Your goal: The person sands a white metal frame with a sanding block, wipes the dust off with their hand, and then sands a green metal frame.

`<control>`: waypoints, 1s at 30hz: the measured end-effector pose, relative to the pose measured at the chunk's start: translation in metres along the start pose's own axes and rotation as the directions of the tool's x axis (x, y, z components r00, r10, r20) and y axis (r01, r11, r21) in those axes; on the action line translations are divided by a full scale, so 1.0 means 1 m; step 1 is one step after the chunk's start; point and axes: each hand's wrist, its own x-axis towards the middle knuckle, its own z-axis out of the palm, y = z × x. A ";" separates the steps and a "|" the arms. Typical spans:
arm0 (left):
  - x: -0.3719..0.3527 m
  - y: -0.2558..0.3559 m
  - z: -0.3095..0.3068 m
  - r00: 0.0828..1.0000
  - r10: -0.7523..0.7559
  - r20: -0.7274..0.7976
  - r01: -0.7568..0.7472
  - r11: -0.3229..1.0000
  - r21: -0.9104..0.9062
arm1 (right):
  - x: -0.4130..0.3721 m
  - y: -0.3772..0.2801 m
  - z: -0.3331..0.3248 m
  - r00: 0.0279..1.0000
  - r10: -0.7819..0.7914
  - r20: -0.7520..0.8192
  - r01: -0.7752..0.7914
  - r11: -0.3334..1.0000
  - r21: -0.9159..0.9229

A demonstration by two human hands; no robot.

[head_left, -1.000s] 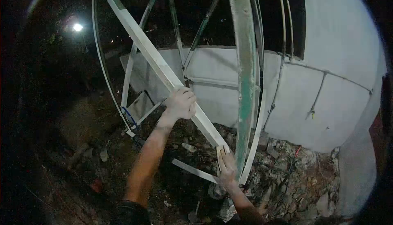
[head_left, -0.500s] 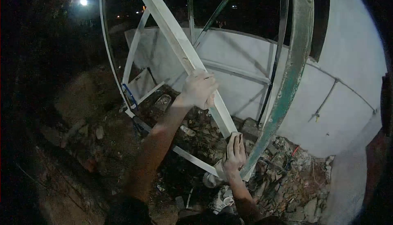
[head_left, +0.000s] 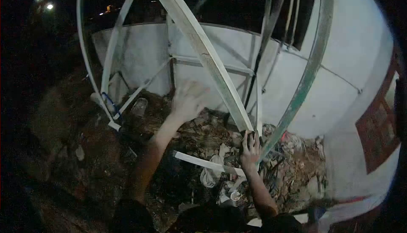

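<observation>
A long, pale metal bar with worn, stained paint slants from the upper left down to the right. My right hand is at its lower end, with the fingers bent up against it and the palm partly hidden. My left hand is off the bar, to its left, fingers apart and blurred by motion; nothing shows in it. Just right of my right hand, a green-and-grey metal post curves upward. A short white bar runs left from below my right hand.
More frame bars, such as a thin upright with a blue strap near its foot, stand at left. Behind is a white wall. Rubble covers the ground. A red-brown panel is at right.
My left hand has let go of the slanting bar and moved left and down. My right hand stays at the bar's lower end. The camera view has shifted.
</observation>
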 end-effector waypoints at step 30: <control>-0.329 -0.147 0.104 0.424 -0.478 0.770 0.754 0.657 -0.008 | 0.258 -0.090 -0.038 0.986 -0.147 -0.076 0.142 0.987 -0.074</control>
